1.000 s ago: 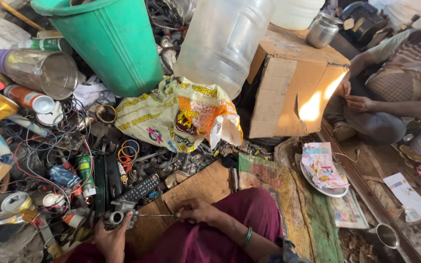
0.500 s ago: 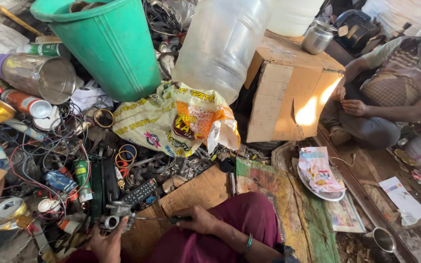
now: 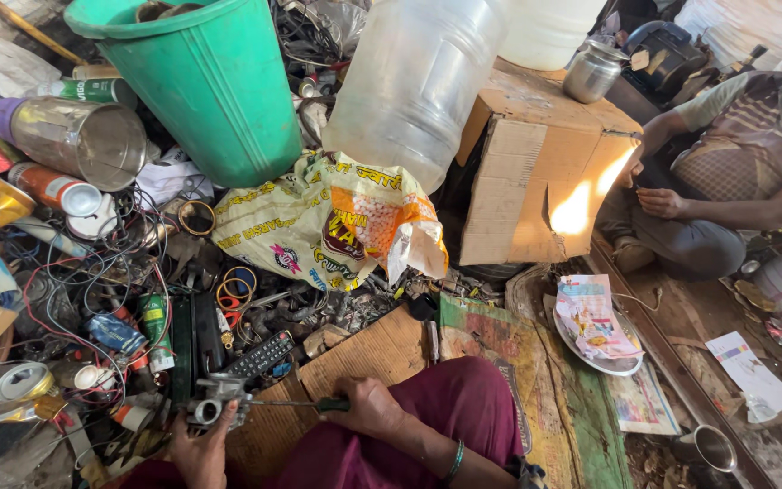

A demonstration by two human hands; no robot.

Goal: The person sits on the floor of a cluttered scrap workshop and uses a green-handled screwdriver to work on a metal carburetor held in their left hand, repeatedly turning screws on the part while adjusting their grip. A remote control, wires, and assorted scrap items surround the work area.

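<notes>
Your left hand (image 3: 199, 450) clamped the grey metal part (image 3: 214, 398) — your right hand (image 3: 368, 407) gripped the screwdriver (image 3: 300, 404). Its shaft lay level, tip leftward — touching the part.

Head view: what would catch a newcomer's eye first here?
The big green bucket at top left and the clear plastic jug beside it tower over a heap of cans, wires and scrap. At bottom centre, the left hand steadies a small metal part while the right hand holds a screwdriver to it. Another person sits at the right.
</notes>
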